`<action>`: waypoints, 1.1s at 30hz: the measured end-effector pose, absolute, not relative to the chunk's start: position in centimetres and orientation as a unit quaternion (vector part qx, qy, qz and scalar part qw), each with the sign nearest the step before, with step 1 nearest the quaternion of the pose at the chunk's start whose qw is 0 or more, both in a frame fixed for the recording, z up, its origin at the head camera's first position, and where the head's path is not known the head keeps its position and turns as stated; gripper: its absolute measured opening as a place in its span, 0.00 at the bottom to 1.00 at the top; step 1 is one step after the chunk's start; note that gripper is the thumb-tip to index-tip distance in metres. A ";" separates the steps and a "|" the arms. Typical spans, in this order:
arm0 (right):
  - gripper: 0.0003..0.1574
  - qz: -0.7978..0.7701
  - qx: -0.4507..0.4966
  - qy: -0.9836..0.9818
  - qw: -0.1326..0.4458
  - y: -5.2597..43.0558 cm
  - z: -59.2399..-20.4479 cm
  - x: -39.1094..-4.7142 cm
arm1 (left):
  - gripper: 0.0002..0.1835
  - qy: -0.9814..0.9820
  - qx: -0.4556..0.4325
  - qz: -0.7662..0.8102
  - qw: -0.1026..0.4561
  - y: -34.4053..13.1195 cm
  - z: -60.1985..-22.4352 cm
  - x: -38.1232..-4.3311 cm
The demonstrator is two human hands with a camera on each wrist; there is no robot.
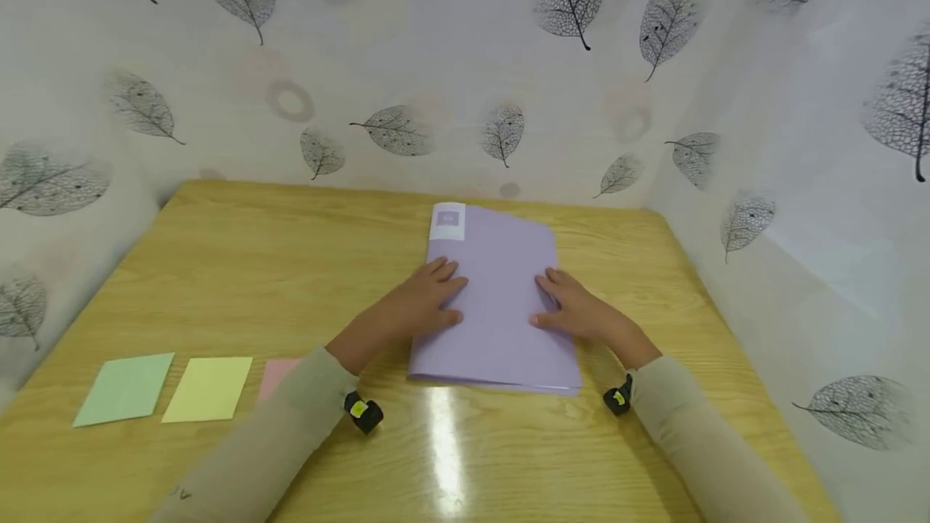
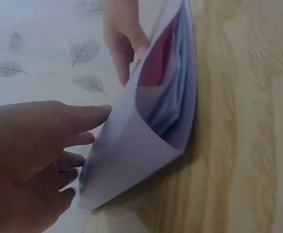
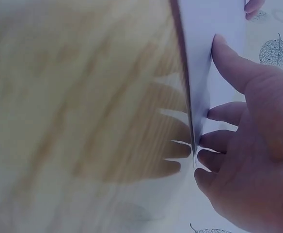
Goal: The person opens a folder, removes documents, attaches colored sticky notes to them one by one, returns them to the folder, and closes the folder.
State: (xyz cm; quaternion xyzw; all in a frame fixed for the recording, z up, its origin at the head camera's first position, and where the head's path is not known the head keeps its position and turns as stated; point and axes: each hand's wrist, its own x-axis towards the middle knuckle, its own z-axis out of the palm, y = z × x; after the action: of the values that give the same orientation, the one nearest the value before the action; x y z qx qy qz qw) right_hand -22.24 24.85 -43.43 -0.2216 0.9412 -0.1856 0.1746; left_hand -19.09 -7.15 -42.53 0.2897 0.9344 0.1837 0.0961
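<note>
A lilac folder (image 1: pixel 501 289) lies closed on the wooden table, with a white label (image 1: pixel 447 231) at the top of its spine. Spread fingers of my left hand (image 1: pixel 420 301) rest on the cover along the spine side. At the opposite edge, my right hand (image 1: pixel 581 309) touches the cover with thumb and fingers extended. Seen from the left wrist, the folder's end (image 2: pixel 127 141) gapes a little, and a red sheet (image 2: pixel 156 68) and bluish-white sleeves (image 2: pixel 173 97) show inside. The right wrist view has the fingertips of the right hand (image 3: pixel 258 141) along the folder's edge (image 3: pixel 195 73).
To the left lie a green paper square (image 1: pixel 127 388), a yellow one (image 1: pixel 208 388) and a pink one (image 1: pixel 276 374), the last partly hidden by the left sleeve. A leaf-patterned covering (image 1: pixel 436 63) rises behind the table (image 1: pixel 291 265) and along both sides.
</note>
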 end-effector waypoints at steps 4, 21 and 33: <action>0.57 -0.180 -0.225 0.942 0.173 24.2 -43.6 -22.3 | 0.37 0.935 0.283 0.169 0.128 -7.9 -42.9 -19.0; 0.57 -0.151 -0.237 0.941 0.186 20.5 -42.8 -21.4 | 0.36 0.943 0.254 0.189 0.104 -11.1 -43.3 -15.9; 0.56 -0.166 -0.256 0.935 0.181 19.9 -42.1 -21.8 | 0.36 0.946 0.234 0.200 0.103 -11.4 -42.2 -15.1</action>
State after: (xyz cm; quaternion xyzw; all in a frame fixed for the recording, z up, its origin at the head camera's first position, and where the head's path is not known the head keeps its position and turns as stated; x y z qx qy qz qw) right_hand -21.78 19.87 -42.13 -0.2558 0.9351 -0.1659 0.1806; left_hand -15.11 -11.38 -42.19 0.2336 0.9460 0.1998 0.1026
